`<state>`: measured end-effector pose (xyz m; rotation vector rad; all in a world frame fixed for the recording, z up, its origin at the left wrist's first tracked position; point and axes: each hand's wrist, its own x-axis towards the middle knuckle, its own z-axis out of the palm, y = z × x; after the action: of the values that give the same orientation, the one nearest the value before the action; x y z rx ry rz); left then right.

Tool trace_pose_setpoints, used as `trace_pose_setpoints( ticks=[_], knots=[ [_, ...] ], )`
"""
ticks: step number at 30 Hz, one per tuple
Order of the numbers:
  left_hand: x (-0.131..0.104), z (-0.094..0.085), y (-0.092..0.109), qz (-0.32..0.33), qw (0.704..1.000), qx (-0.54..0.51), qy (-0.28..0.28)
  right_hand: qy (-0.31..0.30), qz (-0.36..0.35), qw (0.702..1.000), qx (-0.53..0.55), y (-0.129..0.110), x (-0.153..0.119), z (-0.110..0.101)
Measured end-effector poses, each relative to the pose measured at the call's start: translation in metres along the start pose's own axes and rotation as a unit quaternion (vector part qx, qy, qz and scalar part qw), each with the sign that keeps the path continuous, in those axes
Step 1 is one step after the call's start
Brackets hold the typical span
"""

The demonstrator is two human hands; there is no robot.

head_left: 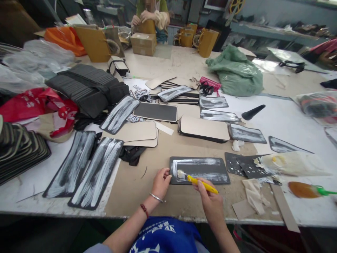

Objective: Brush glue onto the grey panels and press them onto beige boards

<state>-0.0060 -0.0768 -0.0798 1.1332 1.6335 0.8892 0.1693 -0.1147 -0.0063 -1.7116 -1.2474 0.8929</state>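
Observation:
A black rectangular panel with rounded corners lies flat on the brown paper in front of me, streaked with white paste along its top, left and lower parts. My left hand pinches the panel's left edge, fingers closed. In my right hand is a yellow-handled brush, its pale bristles touching the panel near the left end. Beyond it sits a stack of beige-topped panels. Two paste-streaked panels lie on the left, and several more lie farther back and to the right.
An open bag of pale paste lies right, near a bottle of amber liquid and crumpled tape. Bundled black pieces and a red bag crowd the left. A green bag sits farther back; another person works opposite.

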Motion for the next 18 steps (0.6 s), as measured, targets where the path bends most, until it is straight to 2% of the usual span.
trace_pose_setpoints(
  ticks=[2,4,7,10,12,14,18],
  knots=[
    [-0.002,-0.001,0.000,0.038,0.999,0.025,-0.001,0.025,0.088,0.993,0.075,0.009,0.002,0.002],
    [-0.005,-0.001,0.000,0.098,0.993,0.065,0.001,0.032,0.125,0.983,0.131,0.016,0.003,0.004],
    [-0.007,0.000,0.001,0.165,0.978,0.126,0.017,0.039,0.130,0.980,0.145,0.021,0.001,0.006],
    [-0.010,0.001,0.006,0.196,0.967,0.160,0.034,0.044,0.125,0.981,0.139,0.022,0.000,0.007],
    [-0.011,0.001,0.011,0.210,0.966,0.147,0.033,0.045,0.121,0.982,0.140,0.022,0.000,0.007],
    [-0.010,0.001,0.016,0.176,0.979,0.100,0.018,0.047,0.116,0.982,0.142,0.023,0.000,0.007],
    [0.004,0.000,0.020,0.007,0.999,0.027,-0.043,0.065,0.112,0.980,0.152,0.020,-0.002,0.006]
  ],
)
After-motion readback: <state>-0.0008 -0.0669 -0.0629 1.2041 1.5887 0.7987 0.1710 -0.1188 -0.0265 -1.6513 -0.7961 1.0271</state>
